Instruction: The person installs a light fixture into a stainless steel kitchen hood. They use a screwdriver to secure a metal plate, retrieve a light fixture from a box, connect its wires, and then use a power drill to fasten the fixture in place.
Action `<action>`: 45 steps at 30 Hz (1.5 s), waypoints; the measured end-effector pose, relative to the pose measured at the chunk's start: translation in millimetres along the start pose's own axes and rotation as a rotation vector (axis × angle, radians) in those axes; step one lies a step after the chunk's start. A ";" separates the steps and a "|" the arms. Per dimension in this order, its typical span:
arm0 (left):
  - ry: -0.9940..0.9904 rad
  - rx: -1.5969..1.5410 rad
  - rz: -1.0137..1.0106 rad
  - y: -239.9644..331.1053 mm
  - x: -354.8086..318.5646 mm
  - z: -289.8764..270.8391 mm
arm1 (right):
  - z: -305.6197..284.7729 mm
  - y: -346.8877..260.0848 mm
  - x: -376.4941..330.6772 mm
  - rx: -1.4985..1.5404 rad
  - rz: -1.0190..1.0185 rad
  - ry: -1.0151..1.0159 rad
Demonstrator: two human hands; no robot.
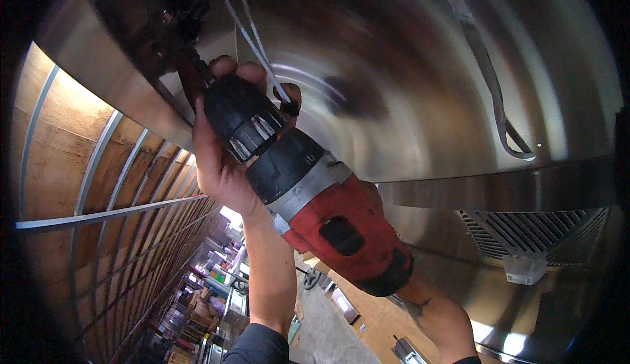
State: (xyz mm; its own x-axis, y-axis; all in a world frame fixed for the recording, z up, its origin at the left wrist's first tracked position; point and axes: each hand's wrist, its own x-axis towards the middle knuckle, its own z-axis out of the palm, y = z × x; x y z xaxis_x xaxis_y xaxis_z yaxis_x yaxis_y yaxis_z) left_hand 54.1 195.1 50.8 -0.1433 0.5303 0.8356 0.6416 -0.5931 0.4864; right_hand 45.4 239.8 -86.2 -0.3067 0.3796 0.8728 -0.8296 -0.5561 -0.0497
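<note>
A red and black cordless drill [341, 233] fills the middle of the view, its black chuck [243, 114] pointing up and left. My left hand [222, 179] is closed around the chuck from behind, with fingertips showing past its far side. The right forearm comes up from the lower right to the back of the drill. My right hand [371, 194] is mostly hidden behind the tool's body, gripping it from the handle side. Two thin white cords [252, 36] hang from above and meet at a small black end beside my left fingers. A dark part [187, 68] lies beyond the chuck.
Curved, shiny sheet metal [407, 88] surrounds the work. A bent metal strip [489, 75] hangs at the right, above a slatted filter [538, 233] with a clear cup [525, 269]. Wooden panels with metal rails [111, 216] run along the left. Cluttered workshop goods [203, 298] stand below.
</note>
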 end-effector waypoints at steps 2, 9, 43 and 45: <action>0.005 0.006 -0.001 -0.6 0.7 3.8 | -1.0 -2.1 0.8 -0.014 -0.012 0.007; 0.172 0.322 -0.053 2.5 18.4 33.6 | -0.6 -3.9 28.2 0.010 -0.022 0.022; -0.062 1.799 0.553 59.7 52.1 26.0 | -10.8 -14.8 -16.6 -0.049 0.092 0.007; -0.073 1.856 0.546 63.1 48.5 25.5 | -9.7 -12.4 -17.4 -0.047 0.101 0.002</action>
State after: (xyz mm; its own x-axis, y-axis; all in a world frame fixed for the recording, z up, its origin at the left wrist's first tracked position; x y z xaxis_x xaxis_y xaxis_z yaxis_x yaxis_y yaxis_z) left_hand 106.8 198.9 115.5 0.3131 0.5883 0.7456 0.4809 0.5788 -0.6586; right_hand 56.5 247.3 -105.5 -0.3903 0.3250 0.8614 -0.8157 -0.5559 -0.1599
